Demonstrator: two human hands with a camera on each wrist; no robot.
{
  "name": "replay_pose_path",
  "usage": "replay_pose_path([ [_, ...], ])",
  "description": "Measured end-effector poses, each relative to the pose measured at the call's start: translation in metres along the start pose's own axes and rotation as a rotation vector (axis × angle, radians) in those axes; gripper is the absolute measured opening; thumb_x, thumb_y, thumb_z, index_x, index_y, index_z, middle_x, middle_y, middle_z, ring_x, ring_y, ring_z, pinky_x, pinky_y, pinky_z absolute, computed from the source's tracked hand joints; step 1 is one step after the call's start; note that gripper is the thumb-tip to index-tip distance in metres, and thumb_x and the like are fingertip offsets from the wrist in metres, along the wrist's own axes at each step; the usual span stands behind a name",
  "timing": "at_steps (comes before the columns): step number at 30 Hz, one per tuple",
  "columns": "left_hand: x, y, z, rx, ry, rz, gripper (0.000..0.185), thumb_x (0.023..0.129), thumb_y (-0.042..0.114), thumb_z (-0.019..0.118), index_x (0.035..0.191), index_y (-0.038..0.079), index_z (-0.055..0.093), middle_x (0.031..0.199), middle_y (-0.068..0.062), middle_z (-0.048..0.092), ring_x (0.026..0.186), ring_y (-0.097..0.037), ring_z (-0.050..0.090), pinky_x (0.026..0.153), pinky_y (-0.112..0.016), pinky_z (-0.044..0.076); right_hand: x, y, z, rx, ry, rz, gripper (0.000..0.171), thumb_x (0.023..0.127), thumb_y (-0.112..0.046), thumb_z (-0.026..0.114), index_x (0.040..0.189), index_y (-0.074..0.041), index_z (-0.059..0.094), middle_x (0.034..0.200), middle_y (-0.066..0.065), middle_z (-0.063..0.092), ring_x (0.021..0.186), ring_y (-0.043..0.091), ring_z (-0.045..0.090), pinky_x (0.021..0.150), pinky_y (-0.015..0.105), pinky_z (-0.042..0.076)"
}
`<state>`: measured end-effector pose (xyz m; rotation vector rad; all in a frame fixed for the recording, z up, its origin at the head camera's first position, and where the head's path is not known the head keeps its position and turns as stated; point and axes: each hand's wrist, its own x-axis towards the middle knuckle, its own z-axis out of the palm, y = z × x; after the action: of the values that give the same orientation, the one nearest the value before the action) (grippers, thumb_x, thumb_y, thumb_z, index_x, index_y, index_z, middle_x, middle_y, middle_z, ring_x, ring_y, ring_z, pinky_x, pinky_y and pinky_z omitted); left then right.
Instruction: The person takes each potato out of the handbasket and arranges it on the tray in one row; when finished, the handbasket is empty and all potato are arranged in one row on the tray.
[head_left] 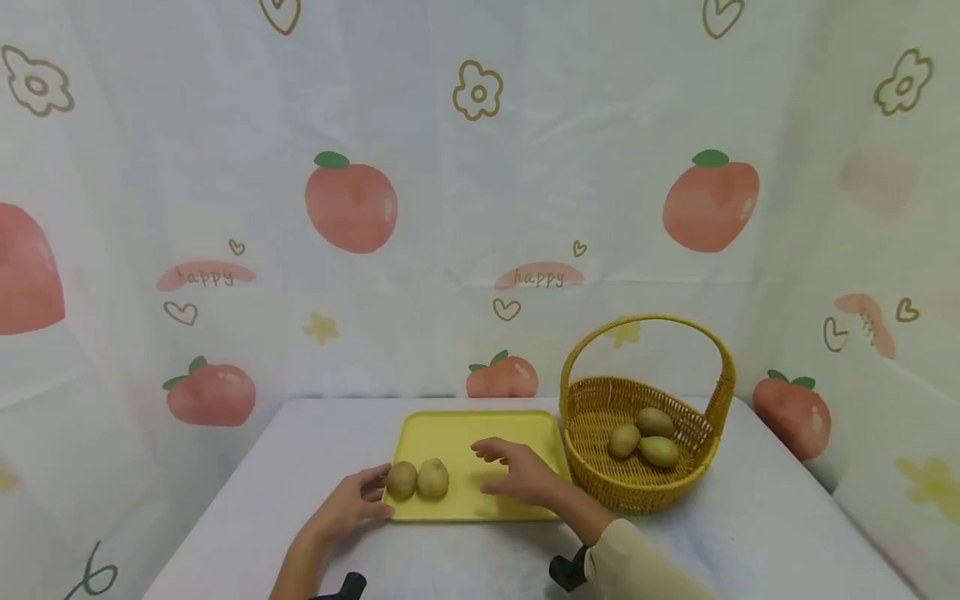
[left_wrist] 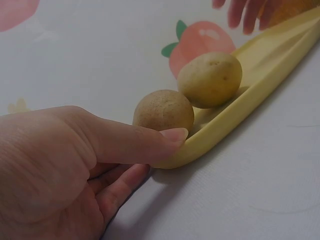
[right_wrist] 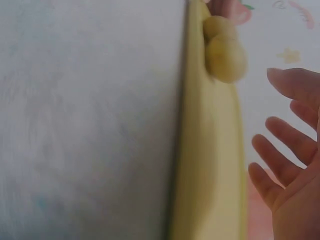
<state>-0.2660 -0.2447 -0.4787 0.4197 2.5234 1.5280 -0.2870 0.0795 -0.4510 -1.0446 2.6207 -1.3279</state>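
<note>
A yellow tray point(head_left: 480, 433) lies on the white table and carries two brownish potatoes point(head_left: 402, 480) point(head_left: 432, 478) side by side near its front left corner. My left hand point(head_left: 378, 496) pinches that corner: the thumb point(left_wrist: 172, 136) lies on the rim of the tray point(left_wrist: 240, 110), a finger curls beneath it, right beside the nearer potato point(left_wrist: 164, 110). The second potato point(left_wrist: 210, 79) sits just behind. My right hand point(head_left: 498, 467) hovers over the tray's middle, fingers point(right_wrist: 280, 130) spread and holding nothing, to the right of the potatoes point(right_wrist: 225, 55).
A woven yellow basket point(head_left: 600, 392) with a tall handle stands right of the tray and holds three more potatoes point(head_left: 655, 421). A fruit-printed cloth backdrop surrounds the table. The table's front edge is close to my arms.
</note>
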Motion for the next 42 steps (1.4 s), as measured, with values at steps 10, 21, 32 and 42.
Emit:
replay_pose_path([
  [10,-0.002,-0.001,0.002,-0.018,0.015,-0.007,0.078,0.076,0.001,0.078,0.138,-0.019,0.036,0.132,-0.036,0.048,0.118,-0.048,0.053,0.097,-0.046,0.049,-0.02,-0.021,-0.06,0.004,0.005,-0.093,0.025,0.089,-0.008,0.068,0.114,-0.005,0.066,0.1,0.003,0.068,0.092,0.022,0.066,0.082,0.033,0.056],
  [21,-0.003,-0.004,-0.002,-0.021,0.015,-0.002,0.078,0.076,0.0,0.078,0.138,-0.019,0.035,0.132,-0.037,0.048,0.118,-0.049,0.052,0.097,-0.045,0.049,-0.042,-0.012,-0.134,-0.025,0.078,-0.058,0.021,0.093,-0.011,0.065,0.111,-0.001,0.067,0.099,0.01,0.069,0.09,0.018,0.065,0.078,0.031,0.056],
  [32,-0.001,-0.003,-0.002,-0.004,0.024,-0.035,0.078,0.075,0.002,0.079,0.138,-0.017,0.038,0.131,-0.034,0.05,0.117,-0.047,0.054,0.097,-0.046,0.049,-0.035,0.017,-0.181,0.067,0.005,0.228,0.04,0.098,-0.016,0.057,0.13,0.007,0.053,0.126,0.027,0.056,0.112,0.038,0.057,0.083,0.049,0.057],
  [42,0.001,-0.001,0.002,-0.013,0.026,-0.033,0.077,0.076,0.0,0.078,0.138,-0.017,0.037,0.131,-0.034,0.051,0.117,-0.046,0.054,0.098,-0.047,0.049,-0.043,0.041,-0.199,0.16,-0.107,0.509,0.059,0.1,-0.03,0.052,0.146,0.003,0.035,0.15,0.029,0.03,0.136,0.049,0.026,0.095,0.063,0.045],
])
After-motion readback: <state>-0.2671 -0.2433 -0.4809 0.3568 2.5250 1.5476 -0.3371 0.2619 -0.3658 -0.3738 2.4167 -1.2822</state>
